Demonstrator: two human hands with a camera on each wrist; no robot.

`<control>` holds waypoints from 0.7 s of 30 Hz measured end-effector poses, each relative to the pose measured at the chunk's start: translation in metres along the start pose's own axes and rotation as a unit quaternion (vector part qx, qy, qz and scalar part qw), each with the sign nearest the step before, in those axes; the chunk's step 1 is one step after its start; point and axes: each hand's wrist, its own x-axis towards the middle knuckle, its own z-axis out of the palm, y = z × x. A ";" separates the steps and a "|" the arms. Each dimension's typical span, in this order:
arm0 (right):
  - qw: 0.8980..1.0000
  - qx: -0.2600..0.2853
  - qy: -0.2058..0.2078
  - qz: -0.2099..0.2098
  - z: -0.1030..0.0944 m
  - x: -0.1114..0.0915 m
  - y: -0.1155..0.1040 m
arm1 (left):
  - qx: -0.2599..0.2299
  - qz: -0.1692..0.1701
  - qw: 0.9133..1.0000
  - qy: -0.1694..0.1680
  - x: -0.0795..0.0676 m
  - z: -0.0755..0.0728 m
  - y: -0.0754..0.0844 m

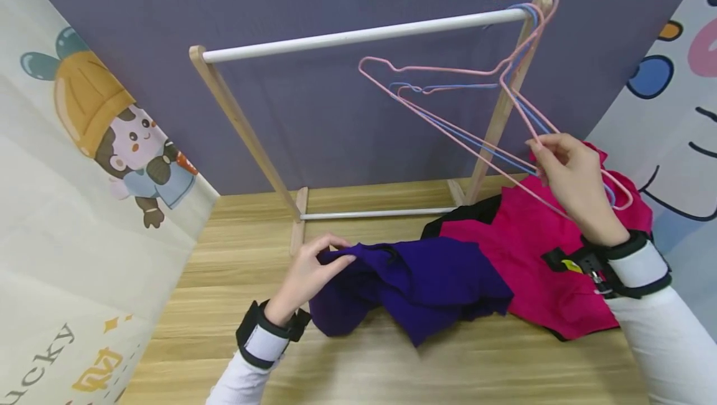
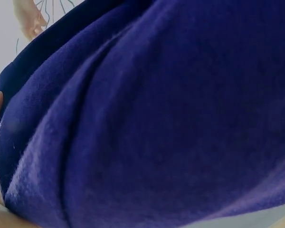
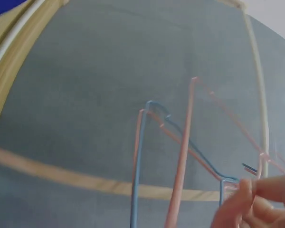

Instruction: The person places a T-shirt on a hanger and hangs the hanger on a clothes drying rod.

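Observation:
My left hand [image 1: 305, 274] pinches the edge of a dark purple cloth garment [image 1: 437, 274] between thumb and fingers. The rest of it drapes in folds over the floor and fills most of the left wrist view. At the right, my right hand [image 1: 574, 178] pinches the sloping wire of a pink clothes hanger [image 1: 448, 70]. That hanger's hook stands above the rail's right end, its tip pointing left. Just behind it, a blue hanger [image 1: 476, 86] and another pink one hang close together from the rail [image 1: 358, 37].
The rack has wooden side posts [image 1: 241, 122] and a lower white bar [image 1: 381, 213]. A bright pink garment [image 1: 526, 224] with black cloth [image 1: 476, 213] lies on the wood-look floor [image 1: 224, 330] at the right, partly under the purple one. Printed panels stand at both sides.

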 end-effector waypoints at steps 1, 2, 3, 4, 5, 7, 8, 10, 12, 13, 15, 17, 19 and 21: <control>0.998 0.053 -0.019 0.005 -0.001 -0.001 -0.001 | -0.004 0.004 1.000 0.002 -0.001 0.001 -0.004; 0.994 0.106 -0.040 0.013 -0.002 -0.002 -0.003 | -0.007 0.007 1.000 0.006 -0.002 0.002 -0.009; 0.986 0.152 -0.061 0.022 -0.004 -0.003 -0.004 | -0.010 0.009 1.000 0.009 -0.003 0.003 -0.013; 0.979 0.186 -0.078 0.032 -0.005 -0.005 -0.004 | -0.012 0.010 1.000 0.013 -0.004 0.003 -0.015; 0.972 0.210 -0.093 0.043 -0.007 -0.007 -0.005 | -0.011 0.011 1.000 0.018 -0.004 0.003 -0.016; 0.966 0.224 -0.113 0.066 -0.009 -0.010 -0.005 | -0.012 0.008 0.999 0.030 -0.005 0.002 -0.017; 0.965 0.220 -0.118 0.076 -0.010 -0.012 -0.004 | -0.012 0.005 0.999 0.037 -0.005 0.002 -0.017; 0.973 0.171 -0.126 0.092 -0.012 -0.016 -0.002 | -0.014 -0.002 0.999 0.049 -0.004 0.001 -0.017; 0.977 0.115 -0.142 0.106 -0.014 -0.021 0.002 | -0.014 -0.003 0.998 0.061 -0.003 0.000 -0.017; 0.979 0.089 -0.148 0.113 -0.015 -0.023 0.004 | -0.016 -0.003 0.998 0.067 -0.003 -0.001 -0.016; 0.979 0.037 -0.161 0.122 -0.018 -0.028 0.009 | -0.020 0.000 0.997 0.080 -0.002 -0.002 -0.017; 0.976 0.014 -0.177 0.128 -0.020 -0.033 0.015 | -0.022 0.003 0.995 0.094 -0.002 -0.002 -0.017; 0.973 0.004 -0.187 0.134 -0.023 -0.038 0.020 | -0.027 0.006 0.994 0.104 -0.002 -0.003 -0.018; 0.970 -0.016 -0.200 0.136 -0.028 -0.042 0.026 | -0.029 0.008 0.993 0.112 -0.001 -0.004 -0.014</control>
